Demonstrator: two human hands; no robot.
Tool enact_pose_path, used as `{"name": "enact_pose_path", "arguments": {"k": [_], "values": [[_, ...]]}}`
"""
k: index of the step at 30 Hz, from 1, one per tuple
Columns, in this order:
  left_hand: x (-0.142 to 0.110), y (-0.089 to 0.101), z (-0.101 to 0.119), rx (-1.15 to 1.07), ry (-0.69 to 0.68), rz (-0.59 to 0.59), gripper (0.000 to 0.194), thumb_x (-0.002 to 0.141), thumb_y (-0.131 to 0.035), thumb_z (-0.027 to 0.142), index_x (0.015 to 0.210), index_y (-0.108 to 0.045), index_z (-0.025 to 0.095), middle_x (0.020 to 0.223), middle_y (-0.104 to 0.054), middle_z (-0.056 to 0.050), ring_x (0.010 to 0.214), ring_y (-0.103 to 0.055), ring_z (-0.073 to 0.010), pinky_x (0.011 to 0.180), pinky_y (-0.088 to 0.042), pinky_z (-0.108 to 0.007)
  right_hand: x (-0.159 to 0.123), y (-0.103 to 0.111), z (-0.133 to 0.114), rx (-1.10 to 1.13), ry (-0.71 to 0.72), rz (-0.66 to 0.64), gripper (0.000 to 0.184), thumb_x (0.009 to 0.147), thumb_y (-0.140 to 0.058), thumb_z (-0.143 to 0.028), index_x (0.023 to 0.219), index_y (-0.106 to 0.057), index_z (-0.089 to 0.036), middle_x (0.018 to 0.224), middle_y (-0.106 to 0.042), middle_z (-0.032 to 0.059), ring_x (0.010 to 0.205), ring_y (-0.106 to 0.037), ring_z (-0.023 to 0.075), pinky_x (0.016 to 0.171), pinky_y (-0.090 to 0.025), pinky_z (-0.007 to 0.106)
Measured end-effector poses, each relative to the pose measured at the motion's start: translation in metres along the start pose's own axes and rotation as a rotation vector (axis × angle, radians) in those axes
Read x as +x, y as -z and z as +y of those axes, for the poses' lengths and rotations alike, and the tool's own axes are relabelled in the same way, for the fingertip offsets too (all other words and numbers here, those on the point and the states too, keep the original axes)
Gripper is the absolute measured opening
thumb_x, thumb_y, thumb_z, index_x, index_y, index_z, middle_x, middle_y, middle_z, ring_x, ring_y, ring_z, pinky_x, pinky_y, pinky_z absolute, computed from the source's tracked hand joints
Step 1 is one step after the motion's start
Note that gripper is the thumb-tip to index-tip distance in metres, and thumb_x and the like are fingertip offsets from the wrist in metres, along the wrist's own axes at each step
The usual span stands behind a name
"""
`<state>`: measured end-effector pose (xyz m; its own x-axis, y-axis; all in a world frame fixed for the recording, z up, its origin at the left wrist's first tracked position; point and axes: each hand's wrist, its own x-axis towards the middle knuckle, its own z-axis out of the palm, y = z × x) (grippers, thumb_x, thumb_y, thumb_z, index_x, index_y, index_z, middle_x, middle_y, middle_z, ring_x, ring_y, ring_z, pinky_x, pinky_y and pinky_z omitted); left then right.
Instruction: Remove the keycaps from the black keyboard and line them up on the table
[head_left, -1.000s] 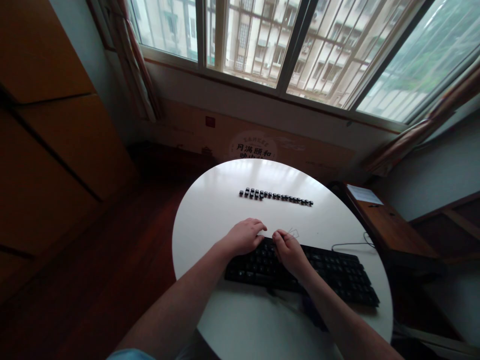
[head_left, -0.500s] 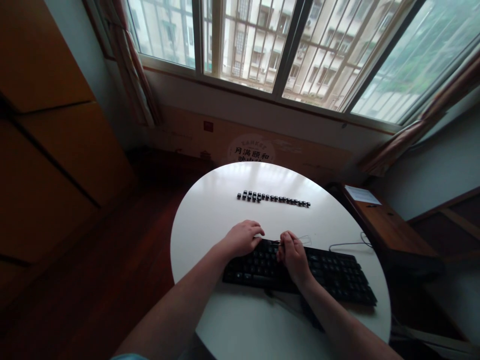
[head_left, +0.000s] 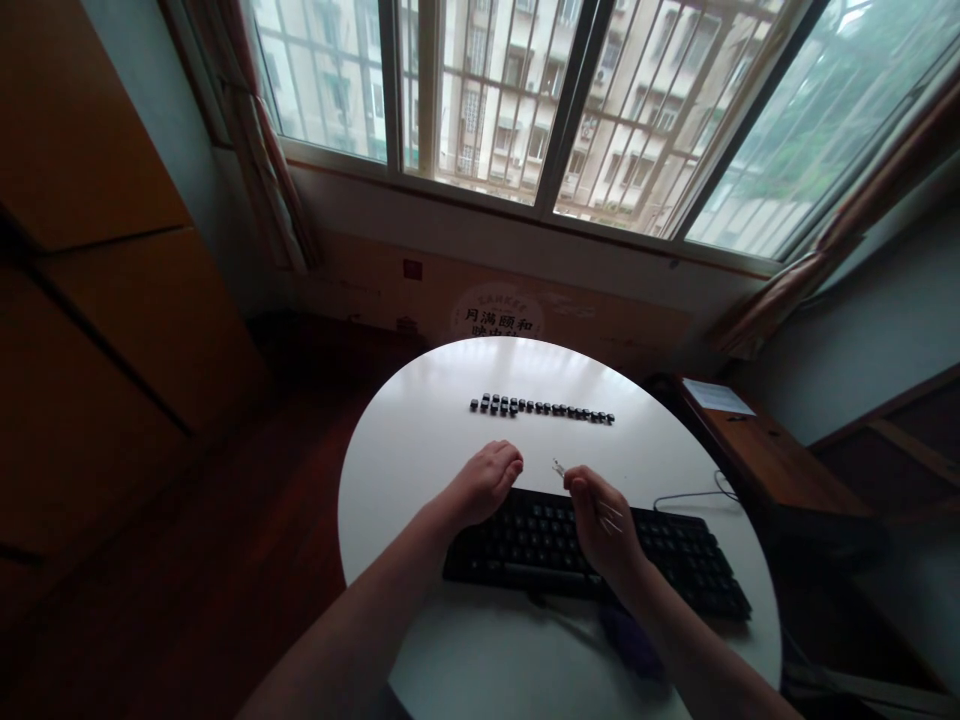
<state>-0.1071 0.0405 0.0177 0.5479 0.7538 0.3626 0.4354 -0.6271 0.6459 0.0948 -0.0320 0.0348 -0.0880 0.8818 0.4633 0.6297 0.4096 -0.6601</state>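
Your right hand, fingers clamped on the wire tool, had swung its tip out beyond the keyboard on the table, breaking off contact, I judged. Your left hand had curled its fingers together at the keyboard's far left corner.

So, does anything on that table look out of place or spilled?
Yes: loose black keys sit lined up on the table beyond the keyboard; odd, since they normally belong on one. No spill shows.
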Motion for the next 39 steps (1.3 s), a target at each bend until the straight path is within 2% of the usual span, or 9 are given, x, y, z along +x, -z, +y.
{"name": "enact_pose_path", "arguments": {"k": [4,7,9,11,20,24,27,32,39], "values": [[0.001,0.000,-0.002,-0.145,0.043,0.012,0.027,0.097,-0.034,0.034,0.089,-0.055,0.019,0.090,-0.059,-0.005,0.089,-0.055,-0.0198,0.084,-0.046,-0.034,0.020,0.014,-0.004,-0.279,0.172,-0.024,0.030,0.099,-0.038,-0.032,0.104,-0.066,-0.022,0.118,-0.058,0.0125,0.109,-0.054,0.0275,0.094,-0.043,0.043],[0.002,-0.002,0.001,-0.238,0.065,-0.005,0.030,0.097,-0.035,0.040,0.088,-0.055,0.019,0.086,-0.059,-0.004,0.083,-0.055,-0.0191,0.078,-0.047,-0.032,0.030,0.010,-0.006,-0.226,0.259,-0.203,0.034,0.100,-0.036,-0.025,0.125,-0.058,-0.024,0.110,-0.063,0.0107,0.093,-0.061,0.0208,0.080,-0.050,0.033],[0.002,-0.002,0.002,-0.287,0.083,-0.004,0.035,0.097,-0.035,0.046,0.086,-0.055,0.018,0.084,-0.059,-0.003,0.080,-0.055,-0.0185,0.076,-0.047,-0.031,0.036,0.004,-0.006,-0.204,0.314,-0.292,0.033,0.099,-0.041,-0.027,0.126,-0.059,-0.026,0.104,-0.065,0.0082,0.080,-0.063,0.0176,0.071,-0.050,0.029],[0.003,-0.002,0.001,-0.329,0.098,-0.004,0.039,0.097,-0.035,0.049,0.085,-0.055,0.018,0.082,-0.058,-0.002,0.078,-0.055,-0.0179,0.074,-0.047,-0.031,0.042,-0.002,-0.005,-0.179,0.334,-0.281,0.029,0.097,-0.048,-0.031,0.120,-0.063,-0.026,0.101,-0.065,0.0073,0.075,-0.063,0.0162,0.067,-0.049,0.027],[0.004,-0.010,-0.017,-0.450,0.160,0.072,0.040,0.097,-0.034,0.049,0.098,-0.058,0.017,0.088,-0.062,-0.005,0.082,-0.058,-0.0192,0.077,-0.050,-0.034,0.075,-0.021,0.013,-0.035,0.240,-0.277,0.019,0.089,-0.062,-0.036,0.097,-0.071,-0.021,0.096,-0.068,0.0062,0.058,-0.055,0.0108,0.060,-0.048,0.025],[0.003,-0.003,-0.027,-0.284,0.338,0.349,0.045,0.099,-0.031,0.043,0.131,-0.047,0.016,0.108,-0.062,-0.011,0.098,-0.059,-0.0227,0.090,-0.048,-0.040,0.112,-0.034,0.051,-0.133,0.052,-0.188,0.018,0.082,-0.068,-0.034,0.093,-0.072,-0.021,0.092,-0.072,0.0048,0.071,-0.063,0.0160,0.070,-0.051,0.028],[0.001,0.007,-0.035,-0.122,0.375,0.489,0.046,0.099,-0.034,0.039,0.138,-0.043,0.015,0.113,-0.060,-0.012,0.102,-0.058,-0.0240,0.095,-0.046,-0.043,0.139,-0.046,0.085,-0.195,-0.038,-0.167,0.018,0.082,-0.066,-0.030,0.092,-0.074,-0.018,0.089,-0.074,0.0061,0.082,-0.068,0.0201,0.079,-0.050,0.031],[-0.002,0.016,-0.039,0.020,0.339,0.499,0.046,0.099,-0.034,0.039,0.138,-0.043,0.015,0.107,-0.059,-0.011,0.096,-0.058,-0.0238,0.090,-0.049,-0.042,0.154,-0.066,0.117,-0.264,-0.125,-0.177,0.019,0.080,-0.067,-0.029,0.093,-0.076,-0.018,0.091,-0.076,0.0074,0.086,-0.070,0.0218,0.080,-0.051,0.031],[-0.002,0.016,-0.035,0.056,0.283,0.500,0.044,0.099,-0.035,0.037,0.138,-0.043,0.019,0.113,-0.056,-0.011,0.104,-0.056,-0.0241,0.093,-0.048,-0.042,0.152,-0.077,0.124,-0.306,-0.139,-0.191,0.022,0.081,-0.067,-0.031,0.098,-0.076,-0.020,0.098,-0.076,0.0071,0.094,-0.069,0.0234,0.086,-0.050,0.032]]}}
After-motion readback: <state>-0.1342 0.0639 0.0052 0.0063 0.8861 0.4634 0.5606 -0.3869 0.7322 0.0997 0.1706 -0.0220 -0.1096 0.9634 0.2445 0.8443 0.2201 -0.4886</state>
